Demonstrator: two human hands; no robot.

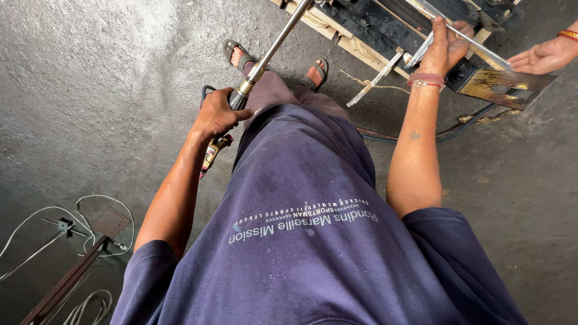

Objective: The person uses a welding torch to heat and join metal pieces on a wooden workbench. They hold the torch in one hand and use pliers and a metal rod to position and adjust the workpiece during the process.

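Floor: I look down on a rough grey concrete floor that fills most of the view.
Shirt: my dark blue shirt covers the lower middle, pale print across it.
Work stack: at the top edge I see blackened metal pieces on pale wooden battens, with a rusty scorched plate just right of them.
Cutting torch: a long silver tube with brass fittings runs from my left hand up towards the stack; its valve end hangs below my fist.
Metal strip: a thin flat grey strip lies slanted over the stack, under my right fingers.
Left hand: my left hand is wrapped tight around the torch handle, fingers curled shut on it.
Right hand: my right hand is stretched out, fingers fairly straight, resting on the metal strip; I cannot tell whether it pinches it.
Other hand: another person's hand lies palm up at the right edge, just beside the strip's end.
Hoses: dark hoses trail over the floor below the plate.
Wires: white wires loop at lower left beside a brown bar.
Feet: my sandalled feet stand near the stack.
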